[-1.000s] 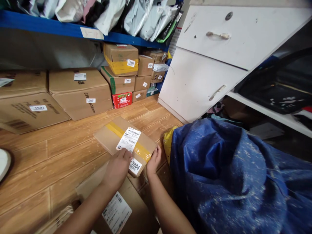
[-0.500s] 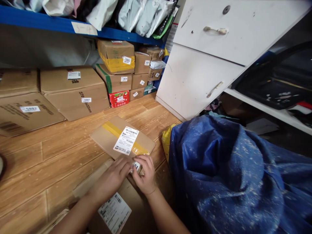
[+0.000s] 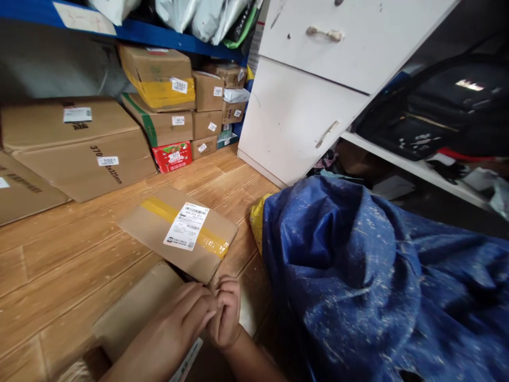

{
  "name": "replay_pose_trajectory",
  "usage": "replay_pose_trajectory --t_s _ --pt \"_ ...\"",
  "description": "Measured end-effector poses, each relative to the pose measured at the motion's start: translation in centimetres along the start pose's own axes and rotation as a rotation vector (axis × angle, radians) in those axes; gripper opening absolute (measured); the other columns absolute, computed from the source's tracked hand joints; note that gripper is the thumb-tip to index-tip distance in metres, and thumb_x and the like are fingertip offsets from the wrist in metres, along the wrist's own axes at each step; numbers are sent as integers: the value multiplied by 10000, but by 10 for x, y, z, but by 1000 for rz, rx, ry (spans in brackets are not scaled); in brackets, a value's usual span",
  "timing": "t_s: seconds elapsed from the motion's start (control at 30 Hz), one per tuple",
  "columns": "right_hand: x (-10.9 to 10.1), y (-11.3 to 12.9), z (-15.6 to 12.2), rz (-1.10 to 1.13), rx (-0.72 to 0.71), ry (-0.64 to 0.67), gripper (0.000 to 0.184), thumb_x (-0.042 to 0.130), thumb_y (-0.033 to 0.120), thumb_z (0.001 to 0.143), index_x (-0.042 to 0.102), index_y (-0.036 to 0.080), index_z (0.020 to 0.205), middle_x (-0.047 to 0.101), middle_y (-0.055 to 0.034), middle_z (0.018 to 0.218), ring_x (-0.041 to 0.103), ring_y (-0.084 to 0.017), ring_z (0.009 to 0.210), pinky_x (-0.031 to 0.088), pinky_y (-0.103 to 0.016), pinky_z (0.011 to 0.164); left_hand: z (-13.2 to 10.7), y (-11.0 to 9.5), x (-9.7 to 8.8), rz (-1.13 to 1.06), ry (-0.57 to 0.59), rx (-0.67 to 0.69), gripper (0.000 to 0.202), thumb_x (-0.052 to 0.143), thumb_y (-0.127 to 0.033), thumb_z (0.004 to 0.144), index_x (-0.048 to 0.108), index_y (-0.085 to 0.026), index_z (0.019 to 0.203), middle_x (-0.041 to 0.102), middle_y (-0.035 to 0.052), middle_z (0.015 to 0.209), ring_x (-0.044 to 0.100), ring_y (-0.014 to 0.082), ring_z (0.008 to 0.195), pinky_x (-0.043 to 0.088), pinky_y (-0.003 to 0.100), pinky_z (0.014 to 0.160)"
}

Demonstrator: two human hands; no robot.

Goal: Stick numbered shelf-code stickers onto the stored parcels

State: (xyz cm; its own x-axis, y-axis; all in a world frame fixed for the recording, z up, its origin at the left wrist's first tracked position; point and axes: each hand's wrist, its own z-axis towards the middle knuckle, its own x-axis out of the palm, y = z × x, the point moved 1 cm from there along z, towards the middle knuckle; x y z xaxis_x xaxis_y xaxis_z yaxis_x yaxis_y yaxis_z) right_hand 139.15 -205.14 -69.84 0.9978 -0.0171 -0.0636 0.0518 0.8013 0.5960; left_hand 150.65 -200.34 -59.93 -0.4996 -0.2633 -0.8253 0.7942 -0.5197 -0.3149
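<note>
My left hand (image 3: 194,313) and my right hand (image 3: 226,313) meet with fingers curled and tips pinched close together. Whatever sits between the fingertips is hidden. Just beyond them lies a flat cardboard box (image 3: 149,228) with a strip of yellow tape (image 3: 159,209) and a white shipping label (image 3: 185,226) on top. Under my forearms is another cardboard box (image 3: 131,310), partly covered by my left arm. A slice of its white label (image 3: 189,361) shows between my arms.
Large cartons (image 3: 79,132) and smaller stacked boxes (image 3: 165,69) with number stickers line the wall under a blue shelf (image 3: 159,37) of bagged parcels. A white cabinet (image 3: 298,111) stands behind. A crumpled blue tarpaulin (image 3: 338,276) bulges at the right.
Both hands have drawn back from the taped box, toward me, and their fingers have closed together. The small white number sticker seen between them is now hidden. The view has shifted right.
</note>
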Motion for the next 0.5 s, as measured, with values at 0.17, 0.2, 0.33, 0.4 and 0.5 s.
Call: replay_pose_trajectory --t_s 0.17,0.2,0.33,0.4,0.5 --pt "-2 -35 -23 -17 592 -160 160 358 310 962 490 232 917 485 -9 821 505 -149 736 448 -287 664 -4 9 7 150 -176 -157 260 404 -338 958 513 -182 1136 615 86 1060 601 197 991 521 301 826" --pt "-2 -44 -25 21 686 -162 179 376 357 955 495 230 914 493 -2 804 506 -146 719 449 -280 656 -6 14 9 166 -190 -204 265 401 -334 957 509 -181 1145 594 95 1089 587 207 1017 517 320 846" --pt "4 -68 -24 176 756 -25 244 429 444 924 521 219 915 530 5 791 524 -140 723 459 -259 665 -12 32 16 96 -150 -289 202 421 -299 947 507 -219 1110 535 84 1126 549 208 1066 504 358 899" --pt "5 -73 -22 178 698 12 234 436 429 925 528 214 919 538 2 804 528 -136 741 463 -255 681 -15 35 20 44 -121 -304 183 428 -274 943 504 -232 1103 512 81 1148 530 204 1098 496 367 922" --pt "4 -79 -19 142 655 3 215 436 408 926 523 212 930 531 3 807 530 -133 739 470 -250 672 -16 33 23 0 -76 -297 177 436 -251 937 506 -248 1100 494 76 1162 520 199 1114 497 369 930"
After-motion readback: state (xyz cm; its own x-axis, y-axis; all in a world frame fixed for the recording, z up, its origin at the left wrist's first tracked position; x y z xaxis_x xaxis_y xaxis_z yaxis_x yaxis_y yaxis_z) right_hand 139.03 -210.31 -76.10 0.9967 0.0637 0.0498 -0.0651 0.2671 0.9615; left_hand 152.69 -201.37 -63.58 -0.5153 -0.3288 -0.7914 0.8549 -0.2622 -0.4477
